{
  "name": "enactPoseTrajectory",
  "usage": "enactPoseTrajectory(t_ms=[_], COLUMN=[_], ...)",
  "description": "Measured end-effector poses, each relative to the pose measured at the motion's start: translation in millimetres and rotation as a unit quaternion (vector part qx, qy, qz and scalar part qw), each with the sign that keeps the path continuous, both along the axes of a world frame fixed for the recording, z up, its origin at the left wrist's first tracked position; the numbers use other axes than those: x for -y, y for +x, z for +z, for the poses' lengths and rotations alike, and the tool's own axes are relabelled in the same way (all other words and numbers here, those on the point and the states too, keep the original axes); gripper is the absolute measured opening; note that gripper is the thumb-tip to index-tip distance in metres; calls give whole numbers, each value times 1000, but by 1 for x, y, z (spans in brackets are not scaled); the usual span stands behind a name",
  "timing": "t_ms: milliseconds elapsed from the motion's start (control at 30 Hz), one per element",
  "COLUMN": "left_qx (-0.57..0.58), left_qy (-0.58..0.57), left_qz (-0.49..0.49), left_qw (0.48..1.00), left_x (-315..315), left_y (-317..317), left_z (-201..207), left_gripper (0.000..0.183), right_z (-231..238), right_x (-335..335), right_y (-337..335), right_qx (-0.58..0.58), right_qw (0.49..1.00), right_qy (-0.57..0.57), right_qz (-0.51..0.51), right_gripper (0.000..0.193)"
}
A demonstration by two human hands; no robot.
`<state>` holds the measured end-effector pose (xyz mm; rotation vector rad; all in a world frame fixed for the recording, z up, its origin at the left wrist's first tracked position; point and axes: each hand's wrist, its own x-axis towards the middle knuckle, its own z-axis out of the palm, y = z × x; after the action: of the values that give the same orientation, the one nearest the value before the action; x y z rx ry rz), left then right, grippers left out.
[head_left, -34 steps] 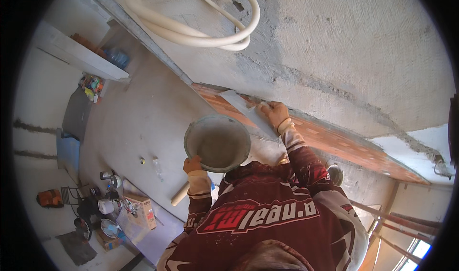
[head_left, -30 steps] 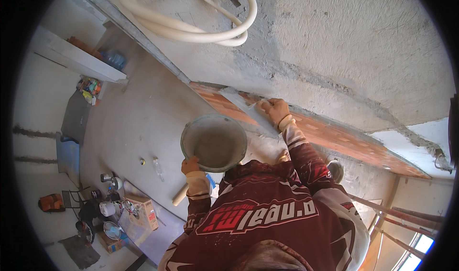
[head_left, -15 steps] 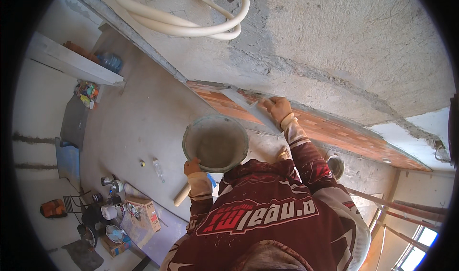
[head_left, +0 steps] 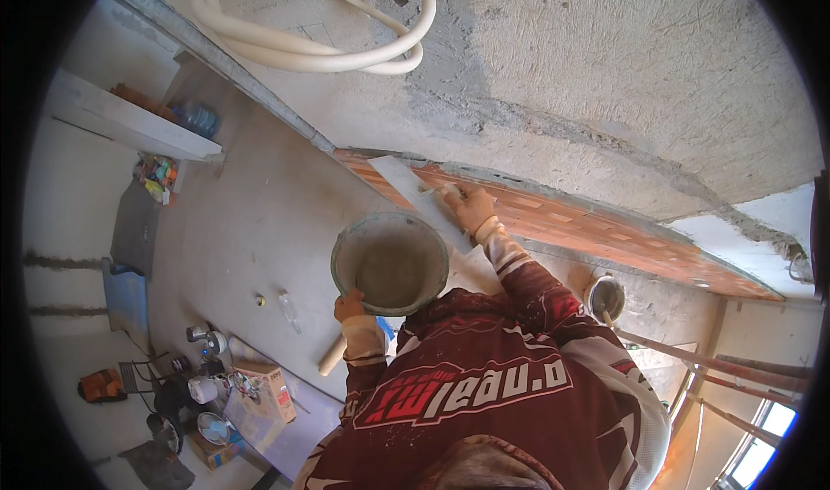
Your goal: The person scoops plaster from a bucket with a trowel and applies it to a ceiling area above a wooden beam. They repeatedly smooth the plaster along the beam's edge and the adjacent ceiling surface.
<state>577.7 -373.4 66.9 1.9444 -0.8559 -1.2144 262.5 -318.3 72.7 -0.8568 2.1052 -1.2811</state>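
Observation:
A round dark basin (head_left: 435,255) with grey mortar inside hangs in front of my body. My left hand (head_left: 349,306) is closed on its near-left rim. My right hand (head_left: 471,208) grips a plastering trowel (head_left: 405,181), a long flat pale blade that lies slantwise over the exposed brick strip (head_left: 553,218) at the wall. The trowel's handle is mostly hidden by my fingers. Whether the blade presses on the brick or stands just off it, I cannot tell.
A pale coiled hose (head_left: 337,58) hangs on the rough plastered wall (head_left: 588,66). A bucket (head_left: 604,297) stands on the floor at right, beside scaffold poles (head_left: 735,371). At lower left are a cardboard box (head_left: 264,391), a fan (head_left: 213,428) and a plastic bottle (head_left: 289,311).
My right hand and the trowel have moved left along the brick strip. The basin stays in my left hand at nearly the same place. The bucket at right shows more fully.

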Motion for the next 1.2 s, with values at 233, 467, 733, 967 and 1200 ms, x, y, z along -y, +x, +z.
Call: enactPoseTrajectory(t_ms=[233,467,733,967,1200], left_qx=[15,23,35,19,-6], left_qy=[0,-17,-23,-56,-32], left_qz=[-24,-55,-59,-87,-38], left_qw=[1000,998,997,994,999], left_x=[4,2,1,2,-6], left_y=[13,22,18,30,-16], left_z=[-15,-32,-37,-64,6], left_gripper=[24,25,27,24,22], right_z=[-18,3,2,-14,17], right_x=[28,-2,-54,-116,-121], right_y=[18,-1,-40,-66,-45], right_qx=[-6,11,53,30,97], right_qw=[1000,998,997,996,994], right_qy=[-3,10,1,22,42], right_qz=[-16,-53,-57,-82,37], right_gripper=[55,44,43,46,36])
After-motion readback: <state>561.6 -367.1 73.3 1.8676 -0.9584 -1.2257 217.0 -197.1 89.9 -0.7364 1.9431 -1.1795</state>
